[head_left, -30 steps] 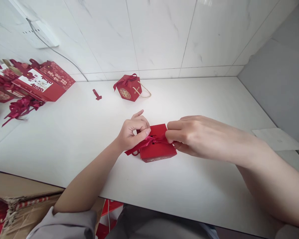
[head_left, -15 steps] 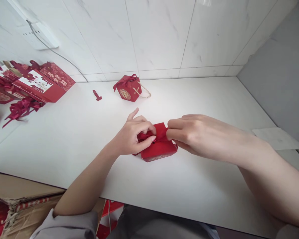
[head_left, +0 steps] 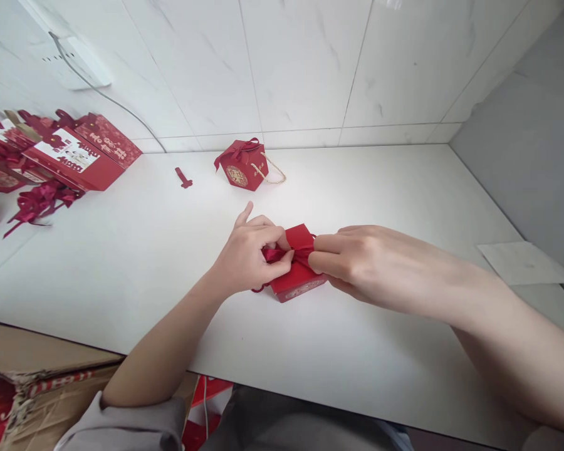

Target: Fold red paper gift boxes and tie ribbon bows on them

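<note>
Working the red ribbon [head_left: 303, 252] across the top of the small red box [head_left: 301, 274], I am keeping both hands closed on it. My left hand [head_left: 242, 260] is pinching ribbon between thumb and forefinger near the middle of the box's top, while my right hand [head_left: 361, 258] is gripping it with bunched fingertips at the box's right side. The box is sitting on the white table [head_left: 380, 357], and the fingers are hiding part of the ribbon, so I am not managing to tell how any knot is forming. I am judging this to be a ribbon-shaping or tightening step; the next move, as I am reading it, is calling for a firm left pinch and an even right pull, without crushing the lid or dragging the box. Beyond the box, a bowed box [head_left: 244, 170] is standing near the wall, and a dark red strip [head_left: 183, 178] is lying farther left.
</note>
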Action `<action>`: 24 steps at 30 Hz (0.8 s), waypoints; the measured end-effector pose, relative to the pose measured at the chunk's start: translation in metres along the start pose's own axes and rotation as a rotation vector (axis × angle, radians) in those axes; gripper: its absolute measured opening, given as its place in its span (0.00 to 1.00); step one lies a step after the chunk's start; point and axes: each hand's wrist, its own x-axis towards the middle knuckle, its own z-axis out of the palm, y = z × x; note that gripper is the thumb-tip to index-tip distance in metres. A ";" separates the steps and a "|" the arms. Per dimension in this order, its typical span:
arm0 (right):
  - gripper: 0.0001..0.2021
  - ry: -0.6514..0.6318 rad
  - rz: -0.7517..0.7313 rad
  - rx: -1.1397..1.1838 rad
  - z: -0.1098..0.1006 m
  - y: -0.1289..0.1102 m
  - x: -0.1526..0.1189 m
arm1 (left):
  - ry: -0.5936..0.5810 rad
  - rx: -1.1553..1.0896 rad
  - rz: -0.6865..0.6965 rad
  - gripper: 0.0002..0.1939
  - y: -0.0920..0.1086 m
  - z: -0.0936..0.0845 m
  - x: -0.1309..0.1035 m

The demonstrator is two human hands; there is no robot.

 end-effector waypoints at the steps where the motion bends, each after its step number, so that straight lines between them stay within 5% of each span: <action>1: 0.12 0.003 -0.017 -0.009 0.000 -0.002 0.001 | 0.014 0.016 -0.016 0.09 0.002 0.002 0.000; 12: 0.17 -0.015 -0.077 -0.188 -0.004 -0.018 0.002 | 0.044 0.078 -0.085 0.08 0.008 0.005 -0.002; 19: 0.19 -0.037 0.018 -0.029 -0.008 -0.014 -0.002 | 0.056 0.062 -0.078 0.02 0.008 0.005 -0.002; 24: 0.16 0.002 0.054 0.195 0.002 -0.003 -0.015 | -0.076 -0.140 -0.056 0.04 -0.003 -0.004 0.000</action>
